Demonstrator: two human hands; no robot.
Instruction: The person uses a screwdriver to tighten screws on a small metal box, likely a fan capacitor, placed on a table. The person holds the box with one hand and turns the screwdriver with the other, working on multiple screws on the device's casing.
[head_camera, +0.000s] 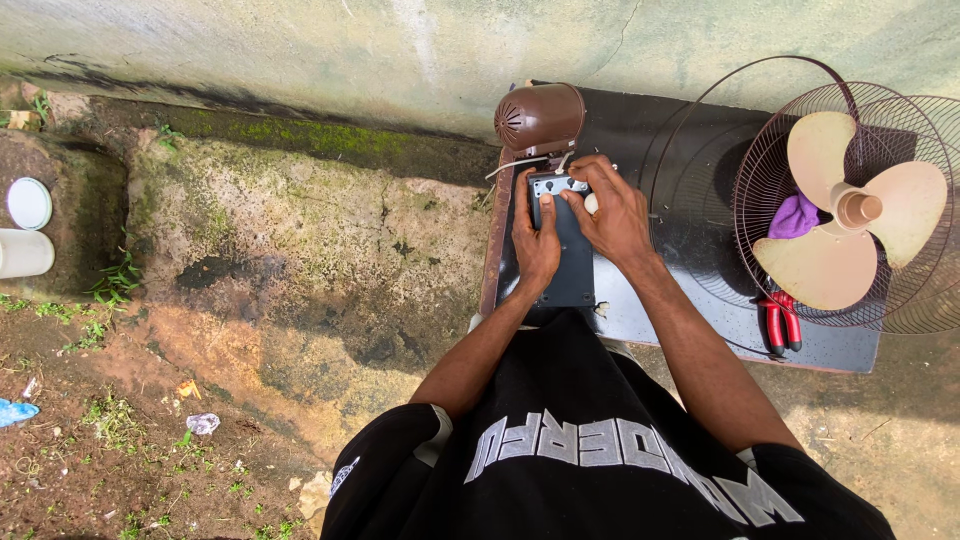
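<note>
Head view: both hands sit on the dark grey rectangular fan body (566, 262) lying flat on the black table (690, 160), w/ the brown plastic motor housing (540, 117) at its far end. Left hand (535, 243) rests curled on the panel's left edge, thumb pressing; right hand (612, 212) pinches at the switch block near the top. Looks like control-panel work; next move likely needs fine fingertip grip. Beige 3-blade fan propeller (850, 215) lies in the wire guard (775, 150), red-handled pliers (781, 325) nearby.
</note>
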